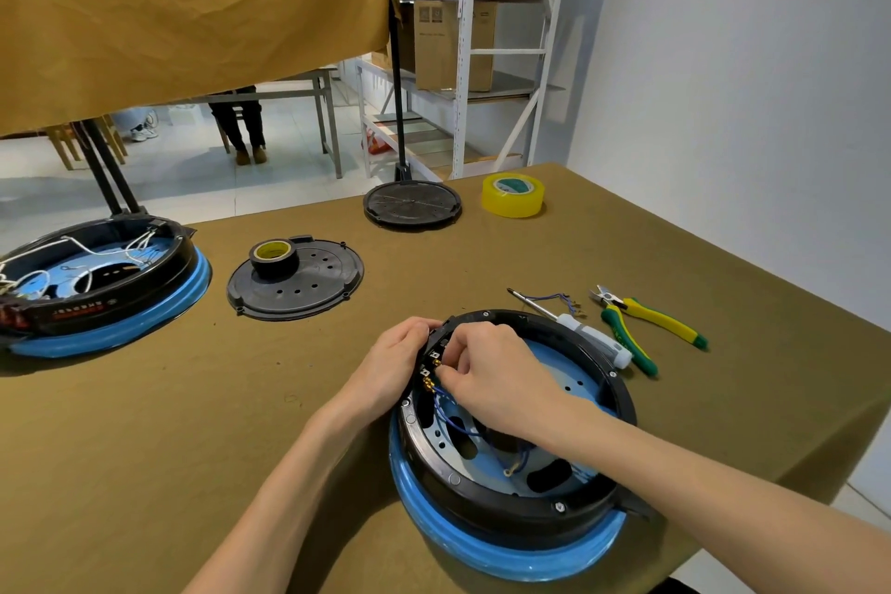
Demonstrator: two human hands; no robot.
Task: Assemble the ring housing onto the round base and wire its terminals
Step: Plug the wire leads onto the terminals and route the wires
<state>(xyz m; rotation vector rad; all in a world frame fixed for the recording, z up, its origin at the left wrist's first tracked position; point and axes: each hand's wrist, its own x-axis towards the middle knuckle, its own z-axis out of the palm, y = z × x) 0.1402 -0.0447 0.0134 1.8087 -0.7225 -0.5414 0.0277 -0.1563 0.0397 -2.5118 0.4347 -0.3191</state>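
A black ring housing (569,494) sits on a round blue base (487,545) at the near right of the table. Brass terminals (430,374) line the ring's inner left wall, and blue wires (451,417) run from them across the base's perforated plate. My left hand (390,367) grips the ring's left outer rim beside the terminals. My right hand (496,376) reaches inside the ring, its fingertips pinched on a blue wire end at the terminals.
A second black-and-blue unit (101,285) with white wires sits far left. A black perforated cover (299,282) carries a black tape roll (273,256). Another black disc (412,204), yellow tape (512,194), a screwdriver (578,330), loose blue wires (559,300) and green-yellow cutters (641,323) lie beyond.
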